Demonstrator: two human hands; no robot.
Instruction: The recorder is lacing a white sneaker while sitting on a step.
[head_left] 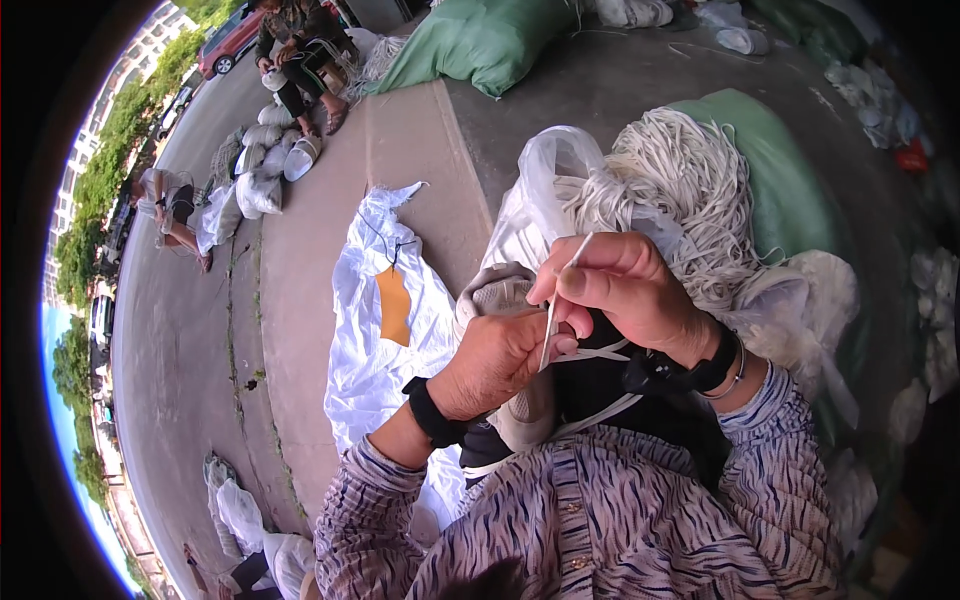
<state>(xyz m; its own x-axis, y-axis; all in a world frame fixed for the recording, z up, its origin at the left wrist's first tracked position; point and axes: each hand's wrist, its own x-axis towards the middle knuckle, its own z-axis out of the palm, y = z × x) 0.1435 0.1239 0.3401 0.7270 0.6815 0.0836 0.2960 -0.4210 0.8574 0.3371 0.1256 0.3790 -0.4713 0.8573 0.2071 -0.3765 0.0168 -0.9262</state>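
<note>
A thin white cord (549, 335) stretches between my two hands in front of my lap. My left hand (490, 365) is closed, its thumb and forefinger pinching the cord's lower part. Slightly higher and to the right, my right hand (630, 290) grips the upper part between thumb and fingers, and a short end sticks up past the fingertips. More white strands (605, 405) trail across my dark trousers below the hands. Beyond my right hand lies a big tangled heap of white cords (690, 185), next to a clear plastic bag (560, 155).
A crumpled white sack (365, 330) with an orange patch (394, 307) lies left of my grey shoe (497, 290). Green sacks (490, 45) stand at the far side and behind the heap. Other people (300, 60) sit at the far left beside stuffed bags (262, 185).
</note>
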